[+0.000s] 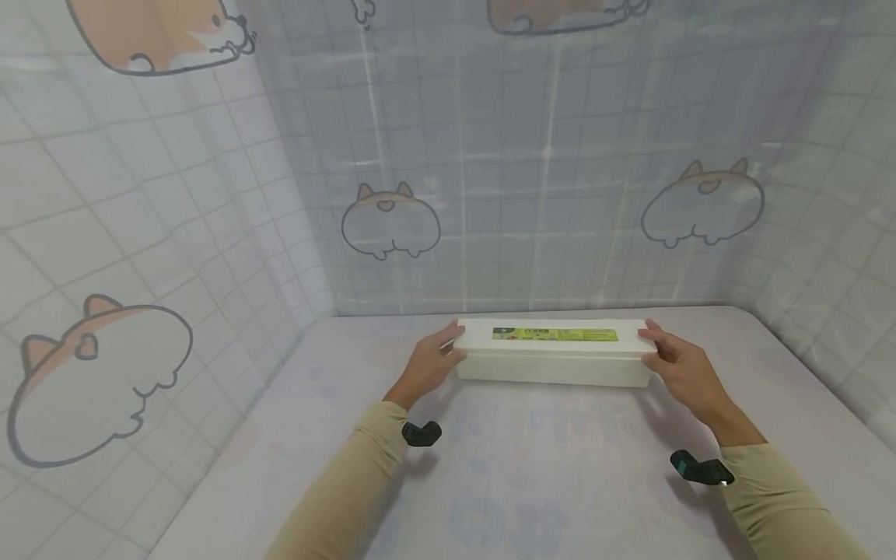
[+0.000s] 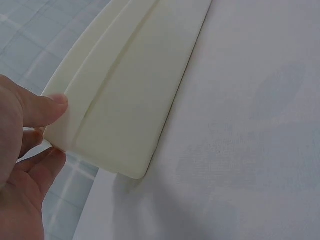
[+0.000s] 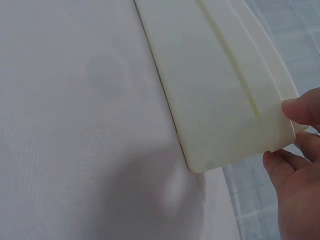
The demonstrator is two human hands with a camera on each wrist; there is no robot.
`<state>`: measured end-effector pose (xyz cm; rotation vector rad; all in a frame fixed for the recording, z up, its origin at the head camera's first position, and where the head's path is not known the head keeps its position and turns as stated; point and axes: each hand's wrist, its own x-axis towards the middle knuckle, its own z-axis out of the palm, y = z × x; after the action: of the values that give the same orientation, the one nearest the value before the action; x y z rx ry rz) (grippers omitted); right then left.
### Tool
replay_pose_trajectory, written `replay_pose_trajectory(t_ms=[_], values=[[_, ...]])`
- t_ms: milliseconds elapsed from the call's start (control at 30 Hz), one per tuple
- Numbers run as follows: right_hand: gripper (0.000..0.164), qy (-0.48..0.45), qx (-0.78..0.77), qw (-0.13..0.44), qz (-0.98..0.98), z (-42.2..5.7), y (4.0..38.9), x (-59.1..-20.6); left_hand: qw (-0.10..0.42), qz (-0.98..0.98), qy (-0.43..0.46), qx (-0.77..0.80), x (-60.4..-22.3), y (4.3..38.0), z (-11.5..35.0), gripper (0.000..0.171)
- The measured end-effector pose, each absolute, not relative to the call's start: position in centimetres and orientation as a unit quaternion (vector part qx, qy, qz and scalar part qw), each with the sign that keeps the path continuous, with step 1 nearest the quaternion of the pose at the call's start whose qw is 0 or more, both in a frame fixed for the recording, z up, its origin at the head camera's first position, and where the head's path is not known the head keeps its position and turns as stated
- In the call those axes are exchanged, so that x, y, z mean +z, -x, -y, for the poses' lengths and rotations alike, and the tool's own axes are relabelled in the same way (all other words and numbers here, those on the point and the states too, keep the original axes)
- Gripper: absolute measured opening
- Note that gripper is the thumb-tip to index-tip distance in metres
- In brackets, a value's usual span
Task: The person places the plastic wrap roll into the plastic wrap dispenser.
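Note:
A long white lidded box [image 1: 553,369] sits crosswise toward the back of the table, with a green and yellow label [image 1: 555,334] on its lid. At its left end my left hand [image 1: 425,364] grips the lid's edge, thumb on the near side and fingers around the corner. My right hand [image 1: 684,376] holds the opposite end in the same way. In the left wrist view the thumb presses the lid rim [image 2: 82,100] while fingertips lie at the end. The right wrist view has the thumb on the lid's corner [image 3: 280,112]. What is inside the box is hidden.
The table [image 1: 504,459] has a pale cloth with faint bluish prints. Checked curtains with cartoon dog drawings enclose it at the back [image 1: 490,171], left [image 1: 210,233] and right [image 1: 826,233]. A dark wrist device [image 1: 421,434] is at the left cuff, another [image 1: 702,470] at the right.

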<state>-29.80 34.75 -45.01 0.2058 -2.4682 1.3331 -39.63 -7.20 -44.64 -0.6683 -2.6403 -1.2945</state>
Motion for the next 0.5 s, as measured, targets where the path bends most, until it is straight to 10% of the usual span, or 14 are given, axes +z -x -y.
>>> replay_pose_trajectory(t_ms=[500], values=[[0.059,-0.052,0.443,0.135,0.885,-34.93,29.98,-45.2,0.044,0.886,0.208,-0.412,-44.12,39.74,7.06,0.057]])
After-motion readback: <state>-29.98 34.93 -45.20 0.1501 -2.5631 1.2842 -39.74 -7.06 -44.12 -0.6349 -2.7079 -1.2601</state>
